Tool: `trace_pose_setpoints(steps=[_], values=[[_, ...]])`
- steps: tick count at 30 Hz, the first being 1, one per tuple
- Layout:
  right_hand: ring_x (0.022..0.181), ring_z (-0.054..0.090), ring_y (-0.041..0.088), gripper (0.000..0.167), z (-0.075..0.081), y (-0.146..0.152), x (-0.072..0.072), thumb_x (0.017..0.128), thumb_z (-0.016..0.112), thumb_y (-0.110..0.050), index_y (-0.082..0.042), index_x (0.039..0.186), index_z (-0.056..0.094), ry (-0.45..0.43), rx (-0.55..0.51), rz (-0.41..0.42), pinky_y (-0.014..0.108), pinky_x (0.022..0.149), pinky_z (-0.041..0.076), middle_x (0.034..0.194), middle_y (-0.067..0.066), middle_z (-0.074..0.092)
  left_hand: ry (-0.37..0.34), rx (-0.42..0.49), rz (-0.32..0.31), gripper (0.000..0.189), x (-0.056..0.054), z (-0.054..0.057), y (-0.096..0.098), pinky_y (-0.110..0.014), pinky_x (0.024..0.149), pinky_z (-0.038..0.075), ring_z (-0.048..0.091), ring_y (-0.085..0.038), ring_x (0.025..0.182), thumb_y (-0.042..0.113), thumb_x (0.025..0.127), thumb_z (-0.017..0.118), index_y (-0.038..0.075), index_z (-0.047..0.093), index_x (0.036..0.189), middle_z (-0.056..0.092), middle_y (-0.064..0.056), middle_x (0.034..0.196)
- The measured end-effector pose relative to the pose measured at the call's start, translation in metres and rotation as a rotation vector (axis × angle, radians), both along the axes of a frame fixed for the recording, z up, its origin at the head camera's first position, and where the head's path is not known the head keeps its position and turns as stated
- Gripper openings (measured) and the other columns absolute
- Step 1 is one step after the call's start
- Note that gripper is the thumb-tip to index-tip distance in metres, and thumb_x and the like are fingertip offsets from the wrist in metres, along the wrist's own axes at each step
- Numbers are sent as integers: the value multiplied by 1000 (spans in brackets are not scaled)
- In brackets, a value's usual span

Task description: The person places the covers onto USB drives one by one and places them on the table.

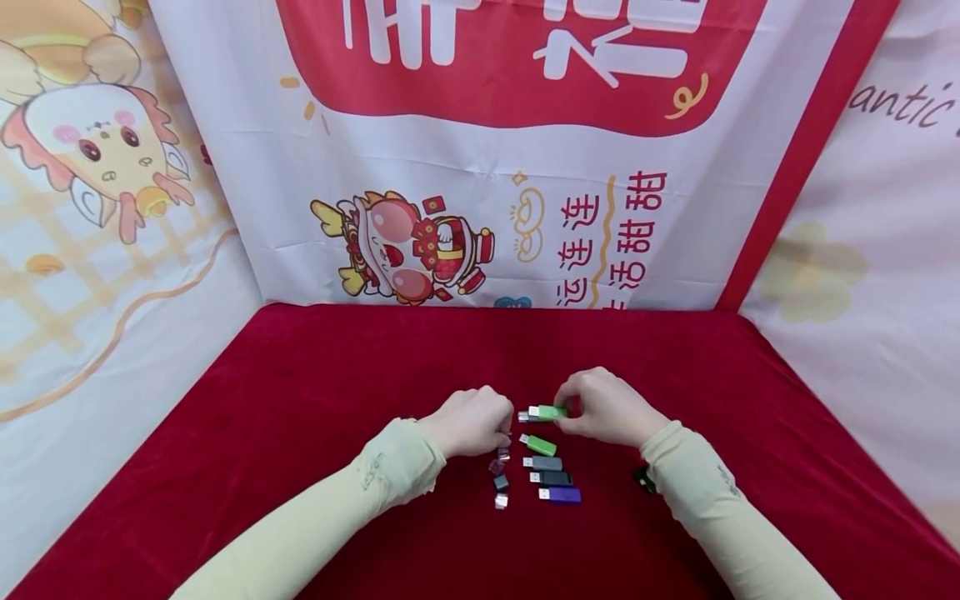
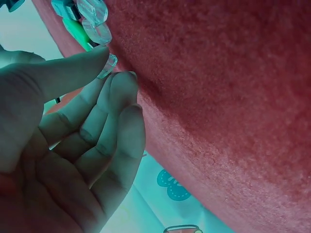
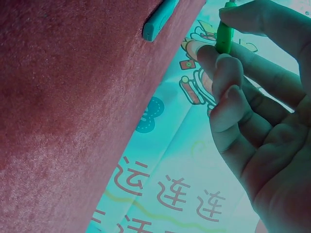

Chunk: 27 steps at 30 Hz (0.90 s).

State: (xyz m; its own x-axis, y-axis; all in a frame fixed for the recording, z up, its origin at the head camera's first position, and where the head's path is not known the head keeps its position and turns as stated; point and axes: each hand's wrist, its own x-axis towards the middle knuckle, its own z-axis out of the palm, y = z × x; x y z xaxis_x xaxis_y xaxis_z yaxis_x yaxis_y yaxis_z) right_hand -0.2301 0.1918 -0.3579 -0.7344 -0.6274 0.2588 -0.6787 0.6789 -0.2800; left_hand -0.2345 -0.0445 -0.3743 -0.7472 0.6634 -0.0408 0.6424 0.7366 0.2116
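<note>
My right hand [image 1: 607,408] pinches a green USB stick [image 1: 549,412] between thumb and index finger, its plug pointing left. In the right wrist view the green stick [image 3: 224,36] is raised off the cloth. Just beneath it lies a grey USB stick [image 1: 527,417], partly covered in the head view. My left hand [image 1: 472,421] has thumb and fingertips on a small clear cap [image 2: 109,66] at the cloth. Below the right hand lie another green USB stick [image 1: 540,446], a grey one [image 1: 546,463], a black one [image 1: 553,478] and a purple one [image 1: 562,495].
A column of small caps runs beside the sticks, among them a clear cap [image 1: 497,467], a dark one [image 1: 501,482] and a shiny one [image 1: 501,502]. A black object [image 1: 643,479] shows by the right sleeve. Red cloth [image 1: 360,350] covers the table; a printed curtain [image 1: 465,158] hangs behind.
</note>
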Motion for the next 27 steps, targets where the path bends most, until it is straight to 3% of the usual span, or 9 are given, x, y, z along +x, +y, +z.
trace_pose_setpoints(steps=[8,17,27], values=[[64,52,6,15,3,-1,1,77,84,-17,-13,89,77,-1,-11,1,23,59,48,82,-8,67,-98,230,33,13,3,11,-13,-23,62,49,57,-5,66,18,86,78,20,67,80,59,12,73],[63,50,5,16,8,-2,4,76,85,-18,-14,90,76,24,-17,0,23,58,47,84,-7,67,-75,446,42,10,7,26,-34,-23,69,52,63,-5,71,13,86,78,17,69,83,67,12,77],[58,49,3,15,13,-8,12,77,84,-18,-15,90,76,55,-68,49,21,56,47,84,-7,65,-101,565,24,8,13,21,-39,-24,70,53,64,-3,72,14,86,78,18,71,87,68,13,80]])
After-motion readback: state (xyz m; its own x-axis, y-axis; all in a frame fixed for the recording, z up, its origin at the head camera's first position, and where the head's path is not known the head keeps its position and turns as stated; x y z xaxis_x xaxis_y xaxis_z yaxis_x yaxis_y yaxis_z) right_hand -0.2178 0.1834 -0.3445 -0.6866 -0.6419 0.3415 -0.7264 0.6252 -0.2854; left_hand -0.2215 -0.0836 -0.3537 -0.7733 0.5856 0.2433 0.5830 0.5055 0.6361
